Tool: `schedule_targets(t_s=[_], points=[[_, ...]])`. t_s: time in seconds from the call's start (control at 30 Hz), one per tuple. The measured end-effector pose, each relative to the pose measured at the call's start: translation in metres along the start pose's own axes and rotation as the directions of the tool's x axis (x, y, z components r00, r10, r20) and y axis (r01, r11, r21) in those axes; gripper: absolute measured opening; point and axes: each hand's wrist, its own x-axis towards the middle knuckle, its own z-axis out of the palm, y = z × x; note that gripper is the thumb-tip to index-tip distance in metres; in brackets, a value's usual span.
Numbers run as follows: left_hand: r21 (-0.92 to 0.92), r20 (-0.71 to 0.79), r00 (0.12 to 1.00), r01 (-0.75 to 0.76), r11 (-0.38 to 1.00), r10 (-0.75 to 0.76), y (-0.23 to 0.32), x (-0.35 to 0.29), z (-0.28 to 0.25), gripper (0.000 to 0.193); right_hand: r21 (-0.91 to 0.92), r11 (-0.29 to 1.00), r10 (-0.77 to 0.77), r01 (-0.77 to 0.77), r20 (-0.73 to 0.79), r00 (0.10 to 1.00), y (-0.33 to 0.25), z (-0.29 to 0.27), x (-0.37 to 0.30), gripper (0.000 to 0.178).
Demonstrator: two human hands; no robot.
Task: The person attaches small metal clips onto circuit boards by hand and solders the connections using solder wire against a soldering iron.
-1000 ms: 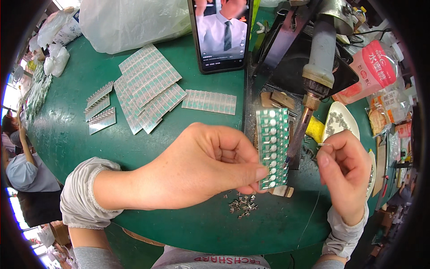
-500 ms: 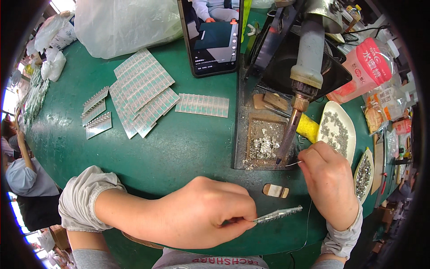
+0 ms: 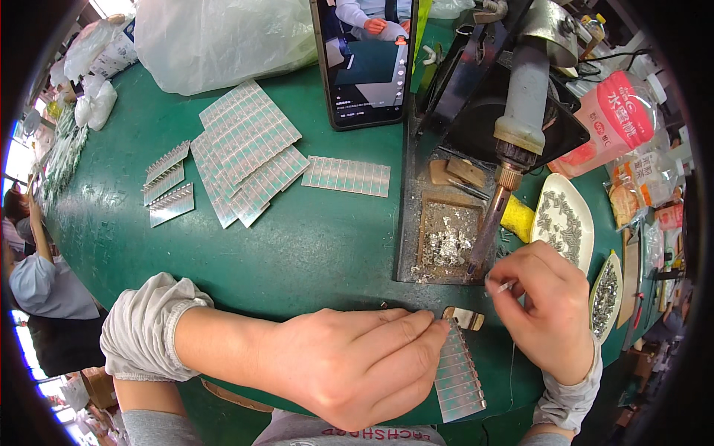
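My left hand (image 3: 364, 364) is closed on the edge of a small circuit board panel (image 3: 457, 380), fingertips at its upper corner. A row of small metal parts lines the panel's right edge, and its face is turned up. My right hand (image 3: 547, 305) pinches thin solder wire (image 3: 512, 372), whose length hangs below the hand; a short silvery bit shows between the fingers. Left of that hand, the hot end of a mounted soldering iron (image 3: 492, 223) points down over a square tray (image 3: 422, 238) of solder scraps. A small wooden-looking block (image 3: 465, 318) lies between my hands.
Stacked board panels (image 3: 249, 141), a single panel (image 3: 346, 176) and small finished-looking strips (image 3: 171, 206) lie leftward on the green table (image 3: 260, 253). A phone (image 3: 368, 67) stands behind. At right are a dish of pins (image 3: 581, 256), a dish of metal parts (image 3: 619, 275) and a pink package (image 3: 610, 123).
My left hand has turned the panel from edge-on to face-up and shifted slightly right. My right hand has drawn the wire away from the iron's tip. The view has shifted slightly.
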Motion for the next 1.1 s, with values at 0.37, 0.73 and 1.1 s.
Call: schedule_targets(t_s=[0.37, 0.73, 1.1], points=[[0.044, -0.069, 0.998, 0.005, 0.999, -0.002, -0.001, 0.000, 0.006, 0.009, 0.695, 0.661, 0.112, -0.282, 0.281, 0.953, -0.001, 0.007, -0.002, 0.011], [0.018, -0.044, 0.998, -0.048, 0.999, 0.048, -0.003, -0.001, 0.001, 0.006, 0.629, 0.749, -0.011, -0.208, 0.327, 0.945, 0.000, 0.000, 0.002, 0.013], [-0.396, 0.815, 0.307, 0.914, -0.085, -0.492, -0.013, 0.012, -0.017, 0.002, 0.769, 0.478, 0.370, -0.424, 0.261, 0.892, -0.006, -0.021, -0.002, 0.012]])
